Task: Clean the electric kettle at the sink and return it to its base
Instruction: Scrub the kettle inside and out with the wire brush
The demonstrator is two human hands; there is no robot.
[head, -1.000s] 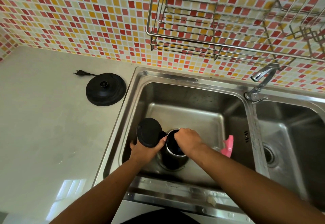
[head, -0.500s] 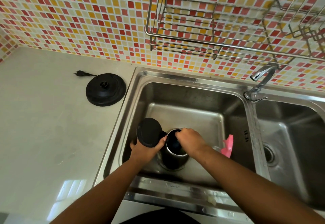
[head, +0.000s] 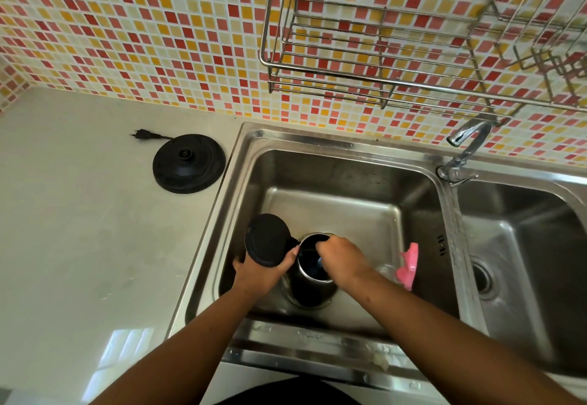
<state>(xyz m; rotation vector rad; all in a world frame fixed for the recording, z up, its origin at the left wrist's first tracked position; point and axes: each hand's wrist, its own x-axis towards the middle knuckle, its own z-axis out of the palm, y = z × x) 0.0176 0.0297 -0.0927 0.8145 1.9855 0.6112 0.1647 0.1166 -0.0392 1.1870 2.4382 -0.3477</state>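
2 hands busy. Left hand (head: 263,273) fingers wrapped on kettle (head: 313,292), handle side (under flipped-up lid (head: 268,239)); right hand (head: 341,258) fingers clenched at its mouth on prob a blue scrubber (head: 317,264). Kettle upright in left basin (head: 333,176). Risk: underside contacts get wet, then short on base (head: 189,163) over on worktop (head: 79,246). Count: 1 kettle, 1 base, 1 plug (head: 141,133), 2 basins, 1 tap (head: 467,141) (running), 1 pink cloth (head: 408,265).
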